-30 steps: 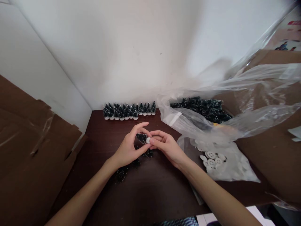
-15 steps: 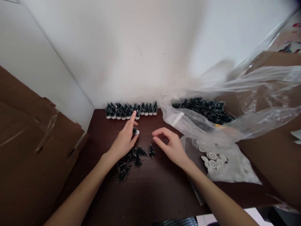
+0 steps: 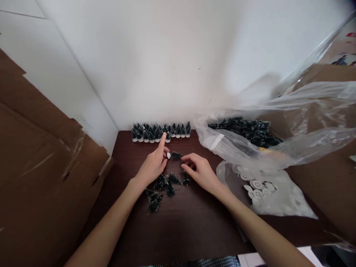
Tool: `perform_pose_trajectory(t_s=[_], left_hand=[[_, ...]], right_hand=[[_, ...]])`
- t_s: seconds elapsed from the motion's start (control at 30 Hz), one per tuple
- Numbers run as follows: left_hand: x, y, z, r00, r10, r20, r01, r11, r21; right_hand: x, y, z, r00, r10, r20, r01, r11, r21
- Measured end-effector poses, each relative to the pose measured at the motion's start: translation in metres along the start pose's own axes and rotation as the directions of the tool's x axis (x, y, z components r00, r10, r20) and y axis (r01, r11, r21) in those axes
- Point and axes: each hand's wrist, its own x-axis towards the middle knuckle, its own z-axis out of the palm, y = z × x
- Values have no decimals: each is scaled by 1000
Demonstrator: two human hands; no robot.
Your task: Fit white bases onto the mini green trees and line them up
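A small dark green miniature tree [image 3: 176, 155] with white-flecked bristles lies sideways between my hands, its tip to the right. At its left end is a white round base [image 3: 168, 155]. My left hand [image 3: 151, 166] pinches this base between thumb and curled fingers, with the index finger stretched out. My right hand [image 3: 200, 172] has its fingertips closed at the tree's tip. Just below my hands, several loose trees without visible bases [image 3: 170, 190] lie on the table. Beyond my left index finger stand rows of trees on white bases [image 3: 151, 133].
The dark brown table [image 3: 191, 230] meets a white wall [image 3: 167, 66]. At right, clear plastic [image 3: 233, 148] partly covers a heap of trees [image 3: 244, 129]. Nearer lies a plastic bag [image 3: 294, 204] with white round bases [image 3: 257, 184]. Cardboard [image 3: 41, 167] stands at left.
The tree has come out from behind my left fingers and now lies between both hands. My right fingertips have closed onto its tip. The whole view has shifted slightly.
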Motion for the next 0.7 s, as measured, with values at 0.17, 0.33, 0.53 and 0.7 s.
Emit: perform_pose_trajectory(t_s=[0.17, 0.33, 0.53, 0.7], left_hand=[[0, -4, 2, 1000, -4, 26, 4, 1000, -1], [0, -8, 5, 1000, -23, 9, 24, 997, -72], [4, -15, 11, 995, -93, -25, 87, 979, -184], [8, -21, 13, 986, -149, -69, 116, 931, -346]], right_hand=[[21, 5, 10, 996, 76, 40, -64, 971, -230], [40, 5, 15, 996, 86, 36, -67, 928, -365], [51, 8, 14, 1000, 0, 12, 5, 932, -361], [55, 10, 10, 999, 39, 3, -38, 991, -128]])
